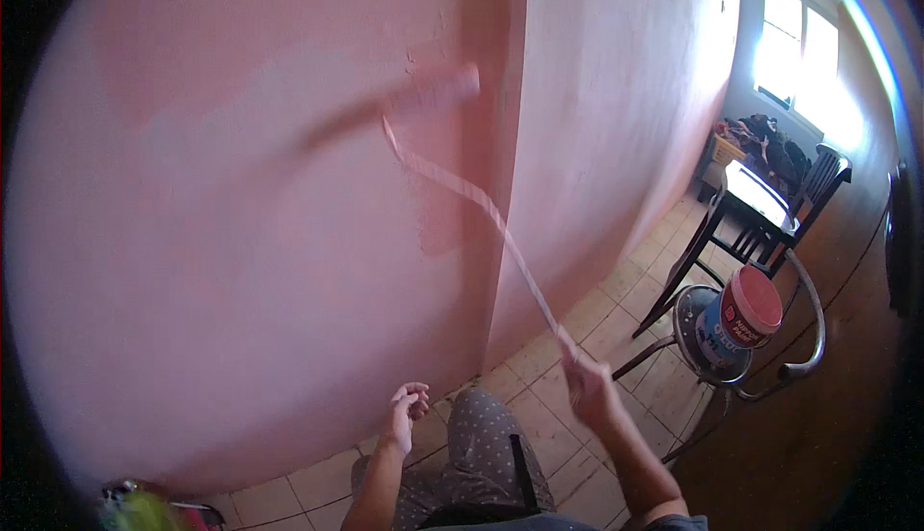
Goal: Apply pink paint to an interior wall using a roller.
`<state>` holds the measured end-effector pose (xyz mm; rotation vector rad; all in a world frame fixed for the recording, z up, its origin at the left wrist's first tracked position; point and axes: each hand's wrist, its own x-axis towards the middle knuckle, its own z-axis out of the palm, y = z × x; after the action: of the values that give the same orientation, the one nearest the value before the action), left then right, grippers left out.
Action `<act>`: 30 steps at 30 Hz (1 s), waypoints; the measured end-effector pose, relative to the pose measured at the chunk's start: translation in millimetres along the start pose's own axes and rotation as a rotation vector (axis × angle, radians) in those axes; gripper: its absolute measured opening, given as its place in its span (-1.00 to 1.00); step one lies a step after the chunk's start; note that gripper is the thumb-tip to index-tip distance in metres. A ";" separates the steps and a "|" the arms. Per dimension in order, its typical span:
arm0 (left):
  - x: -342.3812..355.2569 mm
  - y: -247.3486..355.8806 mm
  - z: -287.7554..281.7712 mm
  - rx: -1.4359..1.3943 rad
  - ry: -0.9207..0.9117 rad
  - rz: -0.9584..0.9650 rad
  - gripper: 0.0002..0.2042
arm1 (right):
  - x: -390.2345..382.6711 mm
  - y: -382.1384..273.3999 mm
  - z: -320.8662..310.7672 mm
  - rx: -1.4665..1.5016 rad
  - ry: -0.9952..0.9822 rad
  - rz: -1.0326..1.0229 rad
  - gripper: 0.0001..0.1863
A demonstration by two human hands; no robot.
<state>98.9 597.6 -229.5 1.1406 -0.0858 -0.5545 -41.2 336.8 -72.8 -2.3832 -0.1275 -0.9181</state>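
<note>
My right hand (588, 388) is closed round the lower end of a long, bent-necked paint roller (431, 98). Its pale handle rises to the left, and the roller head is near or against the pink wall (212, 233), close to the inside corner; whether it touches is hard to tell. A darker pink patch (445, 218) shows below the roller, beside smoother, lighter paint. Low in front of the wall, my left hand (409, 406) is held up empty, its fingers loosely bent and apart.
At the right, a paint bucket (736, 314) stands on a round metal stool (691, 319). Behind it is a dark chair (770, 199), with heaped cloth (770, 146) near the bright window (797, 50). A blurred green thing (140, 512) lies at lower left on the tiled floor (265, 500).
</note>
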 end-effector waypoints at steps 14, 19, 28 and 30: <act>-25.9 -23.6 -50.0 -0.111 0.198 -0.047 -0.80 | -155.1 -26.1 63.3 0.094 -0.430 0.602 -0.52; -31.6 -19.2 -65.0 -0.064 0.174 -0.052 -0.80 | -106.6 -19.6 38.6 0.080 -0.258 0.340 -0.54; -44.8 5.6 -65.3 -0.205 0.129 0.113 -0.79 | 14.9 -104.3 57.8 0.192 -0.253 0.264 -0.39; -44.8 -4.2 -67.1 -0.257 0.195 0.091 -0.80 | -37.0 -97.5 79.3 0.333 -0.179 0.295 -0.41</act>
<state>81.5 673.1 -252.6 0.9291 0.0992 -0.3592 -50.4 465.3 -96.9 -2.0967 0.0039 -0.5020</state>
